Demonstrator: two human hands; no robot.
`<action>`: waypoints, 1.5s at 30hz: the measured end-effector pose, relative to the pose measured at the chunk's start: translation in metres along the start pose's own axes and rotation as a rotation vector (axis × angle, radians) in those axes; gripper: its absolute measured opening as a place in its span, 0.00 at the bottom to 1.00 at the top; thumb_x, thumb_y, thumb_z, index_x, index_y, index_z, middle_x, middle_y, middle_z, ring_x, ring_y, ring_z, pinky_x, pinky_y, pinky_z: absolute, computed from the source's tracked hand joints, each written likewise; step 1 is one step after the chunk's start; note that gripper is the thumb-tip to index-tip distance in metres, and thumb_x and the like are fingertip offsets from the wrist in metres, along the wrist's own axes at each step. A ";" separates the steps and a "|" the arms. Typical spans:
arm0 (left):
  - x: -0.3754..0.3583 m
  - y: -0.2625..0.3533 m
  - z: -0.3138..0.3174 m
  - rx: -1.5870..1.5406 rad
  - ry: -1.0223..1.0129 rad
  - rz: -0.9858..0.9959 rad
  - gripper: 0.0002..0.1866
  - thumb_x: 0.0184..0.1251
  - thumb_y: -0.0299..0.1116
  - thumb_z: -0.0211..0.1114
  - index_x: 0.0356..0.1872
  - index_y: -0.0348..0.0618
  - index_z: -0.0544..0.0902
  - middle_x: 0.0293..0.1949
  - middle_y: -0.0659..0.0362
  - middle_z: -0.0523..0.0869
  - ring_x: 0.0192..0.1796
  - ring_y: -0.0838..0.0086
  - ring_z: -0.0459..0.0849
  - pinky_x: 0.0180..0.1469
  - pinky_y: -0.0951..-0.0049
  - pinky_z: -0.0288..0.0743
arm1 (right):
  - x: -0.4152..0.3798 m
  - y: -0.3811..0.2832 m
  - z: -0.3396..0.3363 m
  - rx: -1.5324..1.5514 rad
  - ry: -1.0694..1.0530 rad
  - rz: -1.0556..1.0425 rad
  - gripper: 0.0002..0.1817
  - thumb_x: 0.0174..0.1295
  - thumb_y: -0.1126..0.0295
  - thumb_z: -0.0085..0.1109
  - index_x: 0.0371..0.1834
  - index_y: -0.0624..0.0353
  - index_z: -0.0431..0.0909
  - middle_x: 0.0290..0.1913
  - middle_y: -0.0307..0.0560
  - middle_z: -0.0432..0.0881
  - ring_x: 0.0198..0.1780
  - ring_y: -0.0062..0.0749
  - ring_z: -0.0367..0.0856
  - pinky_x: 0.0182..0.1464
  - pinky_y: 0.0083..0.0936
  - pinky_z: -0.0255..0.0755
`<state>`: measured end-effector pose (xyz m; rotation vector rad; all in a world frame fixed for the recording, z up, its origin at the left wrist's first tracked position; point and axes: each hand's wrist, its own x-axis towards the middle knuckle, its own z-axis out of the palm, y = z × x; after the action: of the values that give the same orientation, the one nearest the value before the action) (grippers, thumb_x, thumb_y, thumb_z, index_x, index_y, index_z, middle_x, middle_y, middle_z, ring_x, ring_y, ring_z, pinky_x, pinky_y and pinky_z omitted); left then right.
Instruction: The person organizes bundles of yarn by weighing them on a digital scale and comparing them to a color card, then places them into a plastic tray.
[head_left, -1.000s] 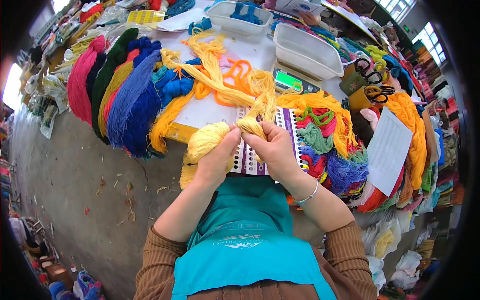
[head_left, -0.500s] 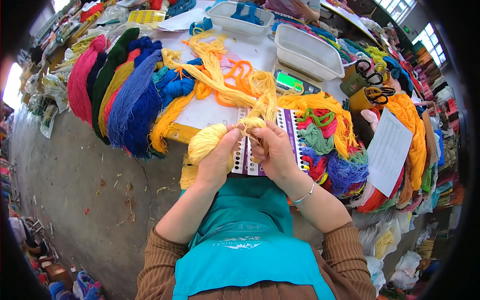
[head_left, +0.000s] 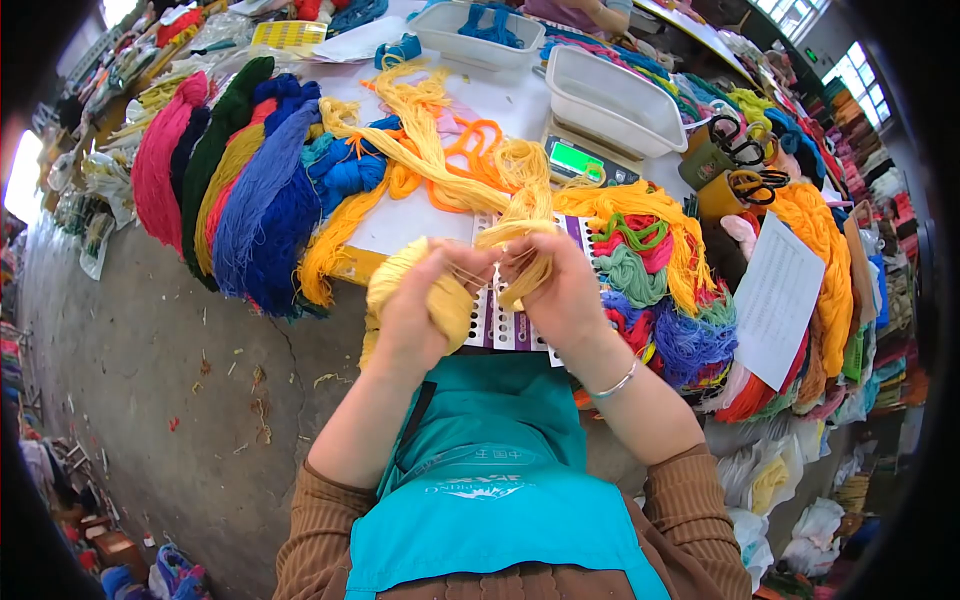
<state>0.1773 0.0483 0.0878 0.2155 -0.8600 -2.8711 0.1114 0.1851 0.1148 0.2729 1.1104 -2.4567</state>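
Observation:
A skein of pale yellow thread (head_left: pixel 452 308) is gripped in my left hand (head_left: pixel 415 315), its bulk bulging past the fingers. My right hand (head_left: pixel 562 295) closes round a loop of the same yellow thread (head_left: pixel 530 283), just to the right. Thin strands stretch between the two sets of fingertips. Under both hands lie punched thread cards (head_left: pixel 497 325) with purple strips and rows of holes. Beyond the hands, yellow and orange skeins (head_left: pixel 450 180) spread over the white table (head_left: pixel 395 228).
Pink, green and blue skeins (head_left: pixel 262 210) hang over the table's left edge. A digital scale (head_left: pixel 578 160) carries a white tray (head_left: pixel 615 105). Scissors (head_left: pixel 758 188) stand in a yellow cup (head_left: pixel 722 197) beside a printed sheet (head_left: pixel 778 300). A person's arm (head_left: pixel 608 17) shows at the far side.
My hands have drawn slightly apart, with strands now stretched between them. The left hand with the skein has shifted a little left; the right has moved slightly right.

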 end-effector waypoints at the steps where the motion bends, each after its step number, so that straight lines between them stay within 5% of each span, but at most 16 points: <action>1: -0.001 0.006 -0.012 -0.125 -0.088 -0.024 0.10 0.78 0.37 0.55 0.43 0.42 0.79 0.30 0.63 0.81 0.45 0.67 0.86 0.57 0.65 0.75 | 0.008 -0.009 -0.012 0.080 -0.137 0.061 0.03 0.68 0.70 0.54 0.38 0.55 0.77 0.22 0.33 0.72 0.27 0.20 0.69 0.34 0.23 0.65; 3: -0.002 0.025 -0.027 -0.476 -0.169 -0.067 0.11 0.79 0.38 0.53 0.39 0.44 0.78 0.18 0.71 0.69 0.27 0.79 0.78 0.42 0.73 0.75 | 0.027 -0.041 -0.035 0.161 -0.419 0.104 0.07 0.68 0.67 0.57 0.31 0.51 0.74 0.18 0.30 0.67 0.21 0.17 0.63 0.26 0.20 0.57; 8: -0.021 0.115 -0.085 -0.618 -0.365 0.138 0.10 0.80 0.39 0.51 0.46 0.45 0.77 0.18 0.73 0.59 0.17 0.89 0.61 0.23 0.80 0.64 | 0.039 -0.173 -0.025 -0.552 -0.139 -0.468 0.11 0.63 0.63 0.67 0.25 0.52 0.79 0.14 0.27 0.61 0.15 0.14 0.55 0.19 0.19 0.44; 12: -0.067 0.185 -0.128 -0.582 -0.426 0.340 0.13 0.80 0.36 0.51 0.48 0.37 0.80 0.17 0.71 0.65 0.16 0.85 0.61 0.22 0.81 0.62 | 0.048 -0.310 -0.036 -0.731 0.037 -0.725 0.08 0.62 0.65 0.68 0.31 0.56 0.81 0.19 0.28 0.66 0.18 0.14 0.59 0.21 0.17 0.49; 15: -0.107 0.236 -0.184 -0.476 -0.361 0.425 0.12 0.78 0.31 0.52 0.45 0.37 0.82 0.16 0.71 0.64 0.16 0.84 0.61 0.22 0.81 0.61 | 0.048 -0.402 -0.065 -0.651 0.079 -0.827 0.09 0.61 0.66 0.69 0.36 0.58 0.81 0.29 0.36 0.77 0.30 0.22 0.76 0.33 0.13 0.68; 18: -0.157 0.292 -0.267 -0.298 0.005 0.669 0.10 0.76 0.27 0.52 0.47 0.37 0.82 0.16 0.72 0.65 0.19 0.83 0.63 0.27 0.82 0.63 | 0.046 -0.524 -0.132 -1.038 0.122 -0.969 0.13 0.57 0.68 0.72 0.41 0.61 0.81 0.39 0.44 0.83 0.44 0.31 0.84 0.50 0.22 0.80; 21: -0.195 0.322 -0.302 -0.029 0.536 1.042 0.09 0.73 0.24 0.56 0.49 0.38 0.81 0.16 0.73 0.65 0.21 0.84 0.63 0.31 0.82 0.65 | 0.027 -0.626 -0.151 -0.412 0.403 -1.062 0.16 0.54 0.71 0.72 0.45 0.63 0.82 0.40 0.46 0.84 0.46 0.35 0.84 0.53 0.32 0.80; 23: -0.229 0.348 -0.326 -0.056 0.455 1.041 0.11 0.73 0.25 0.58 0.52 0.38 0.80 0.16 0.73 0.64 0.20 0.85 0.63 0.30 0.83 0.64 | 0.004 -0.662 -0.156 -0.475 0.254 -1.266 0.15 0.55 0.71 0.70 0.45 0.63 0.82 0.39 0.46 0.84 0.45 0.36 0.84 0.55 0.33 0.79; 28: -0.209 0.312 -0.262 0.037 -0.034 0.873 0.24 0.69 0.24 0.61 0.66 0.37 0.70 0.17 0.70 0.62 0.21 0.86 0.62 0.31 0.85 0.61 | -0.022 -0.621 -0.107 -0.470 -0.020 -1.375 0.14 0.61 0.75 0.64 0.47 0.72 0.80 0.48 0.52 0.85 0.42 0.32 0.83 0.47 0.24 0.77; 30: -0.167 0.266 -0.199 -0.107 -0.203 0.667 0.33 0.70 0.26 0.62 0.75 0.37 0.60 0.15 0.71 0.62 0.19 0.88 0.62 0.28 0.85 0.62 | -0.017 -0.578 -0.103 -0.523 -0.442 -0.938 0.16 0.62 0.75 0.65 0.51 0.72 0.80 0.37 0.46 0.81 0.31 0.23 0.74 0.36 0.17 0.69; 31: -0.150 0.250 -0.182 -0.143 -0.256 0.605 0.36 0.71 0.27 0.62 0.77 0.38 0.56 0.15 0.70 0.64 0.18 0.87 0.62 0.28 0.85 0.63 | -0.007 -0.500 -0.066 -0.365 -0.050 -1.049 0.14 0.66 0.73 0.62 0.51 0.69 0.80 0.28 0.37 0.72 0.26 0.18 0.62 0.30 0.16 0.61; 32: -0.133 0.235 -0.169 -0.180 -0.309 0.542 0.39 0.72 0.28 0.62 0.79 0.39 0.52 0.16 0.70 0.66 0.17 0.87 0.63 0.27 0.86 0.63 | 0.006 -0.487 -0.087 -0.631 -0.402 -0.776 0.16 0.72 0.65 0.55 0.51 0.67 0.82 0.26 0.34 0.68 0.26 0.16 0.61 0.29 0.15 0.57; 36: -0.071 0.171 -0.136 -0.327 -0.348 0.336 0.23 0.73 0.33 0.63 0.67 0.42 0.74 0.26 0.68 0.70 0.25 0.83 0.68 0.35 0.77 0.70 | 0.033 -0.298 -0.068 -1.130 -0.244 -0.660 0.13 0.68 0.58 0.60 0.38 0.56 0.84 0.20 0.26 0.62 0.20 0.10 0.56 0.23 0.16 0.48; 39: -0.025 0.119 -0.080 -0.161 -0.340 0.193 0.05 0.73 0.32 0.62 0.37 0.46 0.75 0.33 0.65 0.69 0.32 0.78 0.69 0.41 0.71 0.71 | 0.035 -0.201 -0.068 -1.280 -0.349 -0.368 0.08 0.65 0.66 0.65 0.37 0.59 0.84 0.27 0.31 0.80 0.23 0.11 0.70 0.25 0.11 0.63; 42: 0.013 0.068 -0.039 0.440 -0.360 0.220 0.14 0.73 0.42 0.63 0.49 0.43 0.80 0.38 0.62 0.74 0.36 0.77 0.74 0.37 0.74 0.72 | 0.046 -0.144 -0.079 -1.152 -0.479 -0.101 0.08 0.67 0.68 0.64 0.42 0.62 0.84 0.28 0.32 0.78 0.24 0.11 0.70 0.25 0.13 0.63; 45: 0.042 0.022 0.013 0.682 -0.164 -0.106 0.20 0.67 0.34 0.66 0.57 0.38 0.81 0.45 0.56 0.82 0.39 0.77 0.82 0.43 0.74 0.78 | 0.059 -0.116 -0.090 -1.073 -0.599 0.008 0.09 0.68 0.69 0.62 0.43 0.63 0.84 0.30 0.32 0.80 0.26 0.10 0.71 0.27 0.12 0.65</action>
<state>0.1360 0.0297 0.1071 0.0905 -1.8861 -2.5911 0.0058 0.3036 0.1123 -0.7155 1.8538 -1.4286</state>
